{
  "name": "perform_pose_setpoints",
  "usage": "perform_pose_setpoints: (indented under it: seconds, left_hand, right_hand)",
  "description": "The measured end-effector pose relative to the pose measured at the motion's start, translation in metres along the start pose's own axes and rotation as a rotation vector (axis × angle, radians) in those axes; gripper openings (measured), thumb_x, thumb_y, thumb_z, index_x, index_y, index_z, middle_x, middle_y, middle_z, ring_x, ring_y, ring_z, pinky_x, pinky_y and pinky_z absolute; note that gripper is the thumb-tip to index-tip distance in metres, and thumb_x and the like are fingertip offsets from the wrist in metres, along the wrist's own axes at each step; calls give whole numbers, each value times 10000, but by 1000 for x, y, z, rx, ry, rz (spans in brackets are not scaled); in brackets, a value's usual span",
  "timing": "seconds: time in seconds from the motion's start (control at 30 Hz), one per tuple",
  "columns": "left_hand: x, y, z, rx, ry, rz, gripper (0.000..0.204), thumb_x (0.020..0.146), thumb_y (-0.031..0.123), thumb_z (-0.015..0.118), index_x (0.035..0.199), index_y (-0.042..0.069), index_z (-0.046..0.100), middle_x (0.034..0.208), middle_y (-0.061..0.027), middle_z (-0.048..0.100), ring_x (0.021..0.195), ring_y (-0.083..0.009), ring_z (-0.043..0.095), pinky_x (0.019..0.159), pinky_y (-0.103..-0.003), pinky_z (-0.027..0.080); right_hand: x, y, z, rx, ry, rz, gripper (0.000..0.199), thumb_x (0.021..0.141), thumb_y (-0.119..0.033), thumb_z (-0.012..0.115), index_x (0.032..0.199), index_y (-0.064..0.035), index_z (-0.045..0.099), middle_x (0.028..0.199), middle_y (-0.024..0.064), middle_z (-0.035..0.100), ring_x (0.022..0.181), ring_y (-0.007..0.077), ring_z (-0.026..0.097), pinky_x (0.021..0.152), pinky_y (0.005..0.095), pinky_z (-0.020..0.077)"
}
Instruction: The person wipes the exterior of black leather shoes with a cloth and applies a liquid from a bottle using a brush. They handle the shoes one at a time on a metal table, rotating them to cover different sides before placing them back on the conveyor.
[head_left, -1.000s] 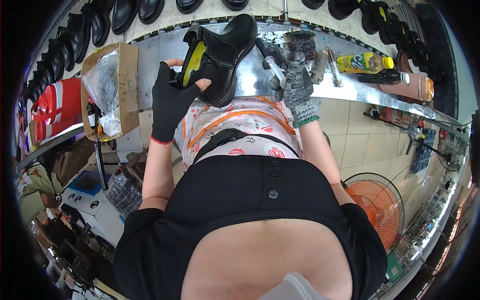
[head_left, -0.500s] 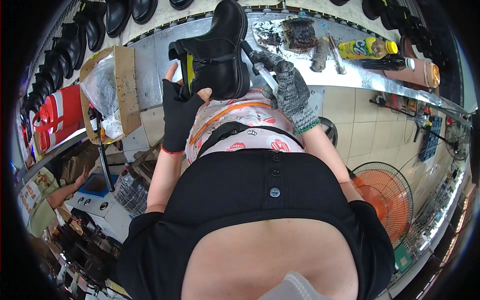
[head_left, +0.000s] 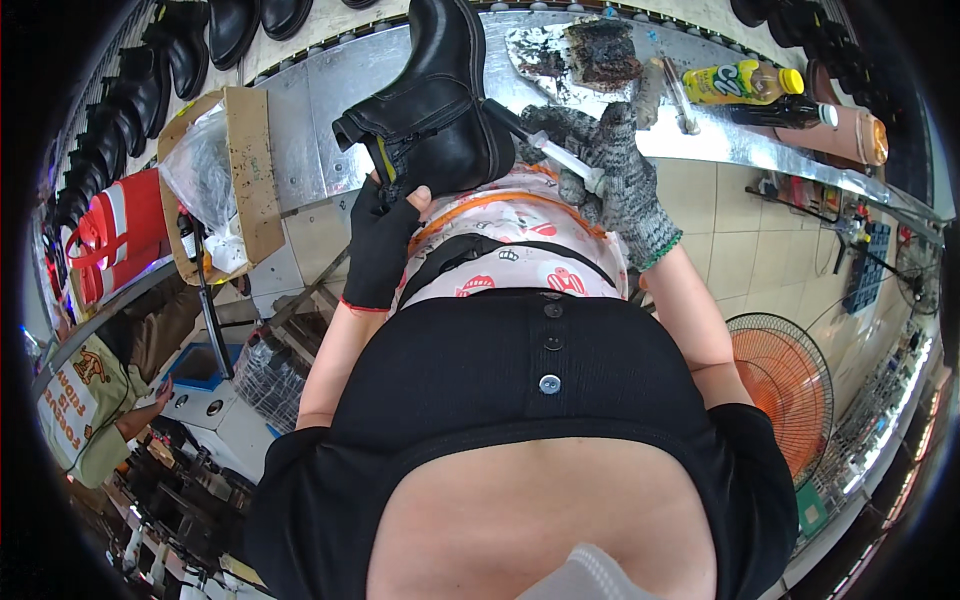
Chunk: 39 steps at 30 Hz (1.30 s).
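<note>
overhead, seen from a head camera: black leather ankle boot with an elastic side panel point(head_left: 435, 100) held up in front of the chest over a long metal-topped workbench point(head_left: 300, 110), toe pointing up and away, opening turned down toward the left hand point(head_left: 385, 235). left hand, in a black fingerless glove, clamped on the boot's collar from below, thumb bare against the lining. right hand point(head_left: 615, 175), in a grey knitted work glove, closed around a thin pale-handled brush-like tool point(head_left: 545, 148), its tip laid against the boot's heel side; hard to tell at this size whether brush or applicator. boot's long axis running from lower left to upper right, so the tool meets it from the right, crosswise, with the right hand the nearer to the sole edge. behind on the bench, a smeared dark block on a stained patch point(head_left: 600, 50), a yellow-green plastic bottle lying on its side point(head_left: 735, 82), and a dark bottle just beside it point(head_left: 780, 110). at left, an open cardboard box with a clear plastic bag point(head_left: 210, 180) and a row of finished black boots point(head_left: 150, 70). lower left, another person in a yellowish top point(head_left: 90, 400); at right, an orange floor fan point(head_left: 780, 390).
</note>
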<state>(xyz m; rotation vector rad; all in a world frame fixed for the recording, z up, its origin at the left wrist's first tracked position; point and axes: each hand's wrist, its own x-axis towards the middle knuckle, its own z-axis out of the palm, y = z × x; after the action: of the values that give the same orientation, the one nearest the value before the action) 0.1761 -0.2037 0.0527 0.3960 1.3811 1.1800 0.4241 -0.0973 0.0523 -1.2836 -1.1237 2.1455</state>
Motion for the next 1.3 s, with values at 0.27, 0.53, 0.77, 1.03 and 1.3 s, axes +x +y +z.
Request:
perform_pose_setpoints:
  seconds: [0.27,0.53,0.77,1.03,1.3]
  left_hand:
    - [1,-3,9,85,-26,74,405,836,133,642,1192,28,480,1020,-52,603,904,-107,572,800,-253,467]
    - [0,2,25,33,3,55,343,829,171,670,1094,46,493,935,-29,589,831,-66,568,702,-209,470]
    - [0,20,43,-220,-22,33,277,876,149,621,1072,16,476,1017,-80,562,901,-130,599,844,-271,530]
    - [7,38,48,-479,-85,8,329,900,149,590,1145,-41,481,1117,-158,567,1025,-244,597,904,-313,527]
    - [14,39,33,-562,-145,12,401,913,185,552,1213,-58,446,1164,-203,544,1091,-297,565,905,-335,538]
  right_hand:
    - [-17,-5,-1,-221,80,35,550,980,-494,255,1180,-83,560,790,56,639,473,69,557,459,242,479]
    - [-52,-26,8,-787,-23,-351,449,753,-159,606,1201,-133,583,1133,128,608,959,315,607,824,355,486]
    - [-69,-30,12,-782,34,-410,416,782,-50,587,1192,-117,585,1129,129,620,993,298,612,854,357,484]
    - [-80,-28,19,-806,141,-480,404,756,-52,635,1157,-94,601,1040,146,650,916,306,644,800,371,508]
    - [-93,-23,5,-160,14,-285,466,795,-84,629,1247,-36,524,1100,112,629,831,166,637,736,249,511]
